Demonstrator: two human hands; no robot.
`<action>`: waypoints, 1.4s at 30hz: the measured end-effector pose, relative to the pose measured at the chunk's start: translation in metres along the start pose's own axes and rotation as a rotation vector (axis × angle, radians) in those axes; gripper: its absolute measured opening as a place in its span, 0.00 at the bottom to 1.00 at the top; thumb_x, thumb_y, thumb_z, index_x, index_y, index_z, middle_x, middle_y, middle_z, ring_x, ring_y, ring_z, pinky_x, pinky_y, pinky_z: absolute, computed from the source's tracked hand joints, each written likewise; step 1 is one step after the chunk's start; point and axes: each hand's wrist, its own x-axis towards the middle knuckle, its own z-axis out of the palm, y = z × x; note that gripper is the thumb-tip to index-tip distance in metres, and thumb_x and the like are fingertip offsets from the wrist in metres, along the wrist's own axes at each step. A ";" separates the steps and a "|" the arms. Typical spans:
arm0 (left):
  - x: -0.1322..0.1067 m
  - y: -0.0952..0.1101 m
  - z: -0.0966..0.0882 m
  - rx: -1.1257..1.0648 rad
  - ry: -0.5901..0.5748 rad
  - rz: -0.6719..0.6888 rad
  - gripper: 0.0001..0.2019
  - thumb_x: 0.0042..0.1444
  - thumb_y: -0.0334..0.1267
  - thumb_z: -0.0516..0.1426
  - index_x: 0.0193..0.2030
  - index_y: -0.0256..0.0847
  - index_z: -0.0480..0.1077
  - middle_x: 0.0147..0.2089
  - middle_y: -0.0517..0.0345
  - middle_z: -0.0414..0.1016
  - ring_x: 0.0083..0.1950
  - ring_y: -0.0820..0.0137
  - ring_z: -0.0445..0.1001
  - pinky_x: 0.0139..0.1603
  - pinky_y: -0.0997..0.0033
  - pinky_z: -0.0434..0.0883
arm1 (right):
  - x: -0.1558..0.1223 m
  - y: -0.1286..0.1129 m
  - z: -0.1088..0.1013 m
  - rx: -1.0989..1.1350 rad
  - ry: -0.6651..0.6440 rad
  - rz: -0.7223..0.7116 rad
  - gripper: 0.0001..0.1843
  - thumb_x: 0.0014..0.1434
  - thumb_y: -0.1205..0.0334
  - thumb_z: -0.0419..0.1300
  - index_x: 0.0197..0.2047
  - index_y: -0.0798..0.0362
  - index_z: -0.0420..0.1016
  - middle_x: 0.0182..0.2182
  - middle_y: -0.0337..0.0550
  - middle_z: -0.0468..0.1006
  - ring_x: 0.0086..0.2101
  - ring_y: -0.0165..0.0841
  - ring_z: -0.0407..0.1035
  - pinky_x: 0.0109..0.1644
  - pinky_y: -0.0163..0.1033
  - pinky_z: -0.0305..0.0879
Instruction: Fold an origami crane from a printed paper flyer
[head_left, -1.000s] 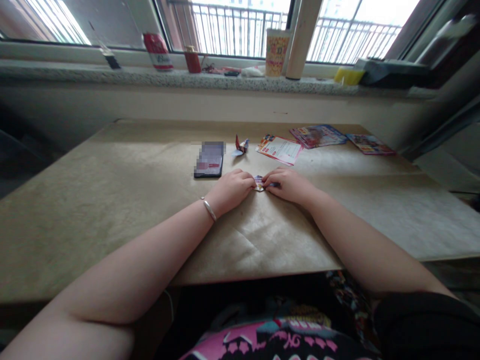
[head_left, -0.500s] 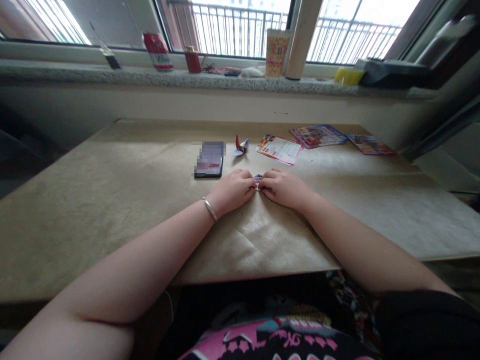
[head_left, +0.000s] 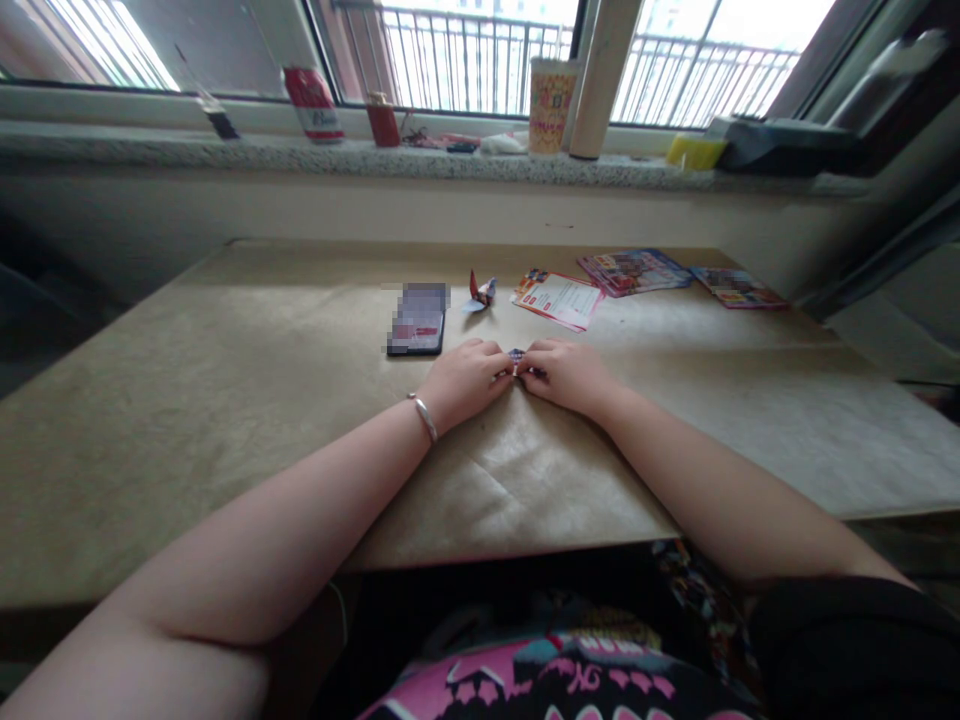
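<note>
Two sets of fingers (head_left: 501,367), left hand (head_left: 466,380) and right hand (head_left: 568,375), pinch the small patterned paper (head_left: 516,356) between them over the bench (head_left: 240,400); uneven pull could tear it, loose grip skew it.

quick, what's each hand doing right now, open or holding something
Left hand: closed, fingertips pinching the left side of a small patterned paper piece.
Right hand: closed, fingertips pinching the same piece's right side.
</note>
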 end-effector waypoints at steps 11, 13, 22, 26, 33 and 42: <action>0.005 -0.007 0.006 -0.101 0.003 -0.137 0.12 0.62 0.43 0.56 0.39 0.42 0.80 0.38 0.54 0.78 0.42 0.65 0.74 0.43 0.68 0.69 | 0.004 0.005 0.010 0.246 0.045 0.065 0.09 0.58 0.60 0.58 0.36 0.53 0.79 0.36 0.45 0.78 0.37 0.33 0.71 0.42 0.36 0.63; 0.006 -0.007 0.005 -0.119 -0.008 -0.144 0.11 0.62 0.42 0.56 0.40 0.42 0.80 0.39 0.55 0.78 0.42 0.65 0.74 0.44 0.68 0.69 | 0.004 0.006 0.011 0.255 0.049 0.074 0.09 0.58 0.59 0.59 0.35 0.53 0.78 0.35 0.44 0.77 0.36 0.33 0.70 0.41 0.35 0.63; 0.006 -0.008 0.004 -0.077 -0.005 -0.085 0.11 0.61 0.41 0.57 0.38 0.42 0.80 0.38 0.54 0.79 0.40 0.65 0.74 0.42 0.68 0.67 | 0.011 0.010 0.017 0.318 -0.009 0.077 0.08 0.58 0.64 0.58 0.34 0.55 0.78 0.32 0.45 0.76 0.36 0.32 0.68 0.41 0.35 0.61; 0.003 -0.007 -0.001 -0.040 -0.031 -0.048 0.10 0.62 0.40 0.56 0.39 0.43 0.80 0.39 0.54 0.80 0.41 0.66 0.76 0.43 0.68 0.68 | 0.009 0.010 0.014 0.280 0.015 0.112 0.11 0.61 0.59 0.58 0.32 0.55 0.78 0.32 0.45 0.77 0.33 0.31 0.67 0.38 0.35 0.59; -0.003 -0.004 -0.011 0.109 -0.049 0.003 0.12 0.65 0.40 0.53 0.48 0.45 0.76 0.38 0.55 0.81 0.36 0.68 0.77 0.32 0.73 0.65 | 0.009 0.008 0.008 0.246 -0.002 0.240 0.14 0.60 0.53 0.61 0.30 0.53 0.80 0.28 0.43 0.78 0.29 0.30 0.65 0.32 0.35 0.53; -0.007 -0.005 -0.022 0.185 -0.160 0.109 0.12 0.64 0.34 0.55 0.52 0.48 0.74 0.39 0.58 0.80 0.37 0.69 0.78 0.30 0.74 0.63 | 0.013 0.012 0.015 0.309 -0.038 0.300 0.12 0.59 0.55 0.62 0.31 0.53 0.80 0.28 0.41 0.79 0.27 0.29 0.65 0.31 0.35 0.54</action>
